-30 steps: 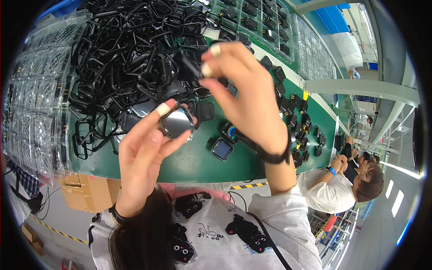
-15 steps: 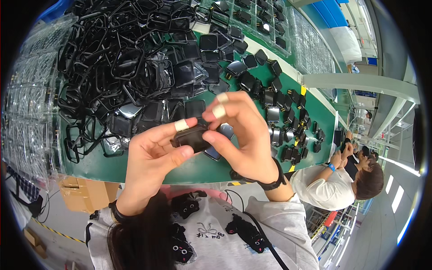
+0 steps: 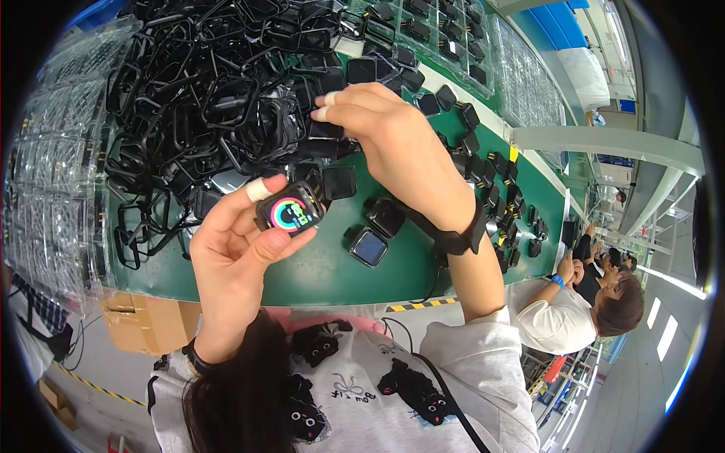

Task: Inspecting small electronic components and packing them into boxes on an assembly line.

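Note:
My left hand [image 3: 230, 249] pinches a small square watch body [image 3: 290, 211] between thumb and fingers. Its screen is lit with a colourful ring on black and faces up. Over the right part of the heap of black frames [image 3: 219, 113] hovers my right hand [image 3: 385, 136], its fingers stretched leftward and fingertips apart; the thumb is hidden. White covers wrap one left finger and two right fingertips. Below my right wrist, on the green table [image 3: 332, 272], lie a watch body with a bluish screen [image 3: 369, 247] and a dark square case [image 3: 386, 217].
Clear plastic trays [image 3: 57, 181] are stacked at the left. Several small black watch bodies [image 3: 495, 196] spread over the right side. At the back stands a clear tray of black pieces [image 3: 445, 34]. A cardboard box [image 3: 151, 321] sits below the table edge; a co-worker [image 3: 563, 317] sits at right.
My hands have parted. The right one has moved up and away over the heap, while the left keeps the watch body, lower and further left, its lit screen now showing.

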A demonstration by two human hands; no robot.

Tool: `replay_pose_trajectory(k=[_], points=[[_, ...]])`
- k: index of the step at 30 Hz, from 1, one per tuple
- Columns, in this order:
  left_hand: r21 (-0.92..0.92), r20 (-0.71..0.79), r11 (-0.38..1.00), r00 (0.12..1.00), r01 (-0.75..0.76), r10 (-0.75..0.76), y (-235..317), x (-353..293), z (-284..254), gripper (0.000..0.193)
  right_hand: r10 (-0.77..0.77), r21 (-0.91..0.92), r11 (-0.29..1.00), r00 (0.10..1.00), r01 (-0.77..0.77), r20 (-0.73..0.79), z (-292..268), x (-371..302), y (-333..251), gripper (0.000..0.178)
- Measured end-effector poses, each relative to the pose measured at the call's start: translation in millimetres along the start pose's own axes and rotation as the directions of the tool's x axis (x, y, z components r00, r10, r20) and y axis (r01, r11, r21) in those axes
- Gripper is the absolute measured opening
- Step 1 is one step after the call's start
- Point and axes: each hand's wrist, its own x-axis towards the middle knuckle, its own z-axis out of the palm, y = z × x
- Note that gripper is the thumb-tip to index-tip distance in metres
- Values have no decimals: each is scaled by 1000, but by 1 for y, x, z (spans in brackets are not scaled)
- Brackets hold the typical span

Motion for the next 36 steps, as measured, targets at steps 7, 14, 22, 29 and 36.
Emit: replay_pose_trajectory(k=[7, 14, 22, 29, 36], points=[[-55, -28, 987, 989, -150, 148, -2, 4, 16, 52, 318, 362, 871, 943, -331, 99, -39, -22, -45, 33], [-92, 144, 995, 988, -35, 48, -10, 6, 25, 56, 450, 627, 669, 889, -399, 85, -34, -53, -66, 22], [-66, 180, 997, 984, 26, -14, -13, 4, 27, 56, 142, 496, 868, 971, -29, -192, -31, -72, -54, 25], [46, 253, 999, 967, -4, -8, -18, 1, 30, 51, 208, 608, 786, 974, -111, -90, -45, -76, -51, 32], [88, 282, 996, 959, 5, -30, -19, -4, 37, 52, 546, 722, 556, 836, -411, 55, -26, -80, -64, 34]])
